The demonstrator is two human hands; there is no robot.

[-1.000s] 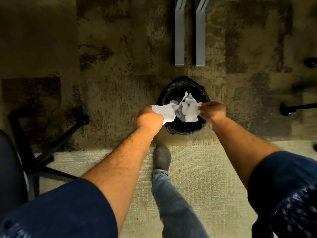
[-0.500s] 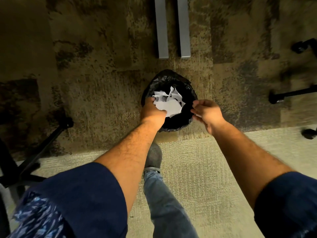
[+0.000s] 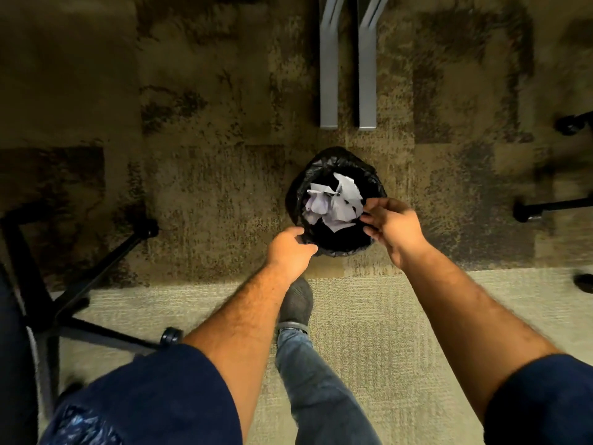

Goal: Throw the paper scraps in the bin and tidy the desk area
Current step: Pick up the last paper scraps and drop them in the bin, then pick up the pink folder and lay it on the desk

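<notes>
A small round bin [image 3: 298, 194] with a black liner stands on the carpet straight ahead. White crumpled paper scraps [image 3: 333, 203] lie loose inside it. My left hand [image 3: 290, 248] hovers at the bin's near left rim, fingers loosely curled, with no paper in it. At the near right rim, my right hand [image 3: 394, 226] has its fingers relaxed and spread beside the scraps, holding nothing. Whether either hand touches the liner cannot be told.
Two grey metal desk legs [image 3: 329, 75] stand just beyond the bin. A black office chair base [image 3: 96, 268] with casters spreads at the left. More chair casters [image 3: 545, 207] sit at the right. My shoe [image 3: 295, 303] rests on the paler carpet below the bin.
The paper scraps I held over the bin have left both hands and now lie inside it. Both hands have drawn back to the bin's near rim.
</notes>
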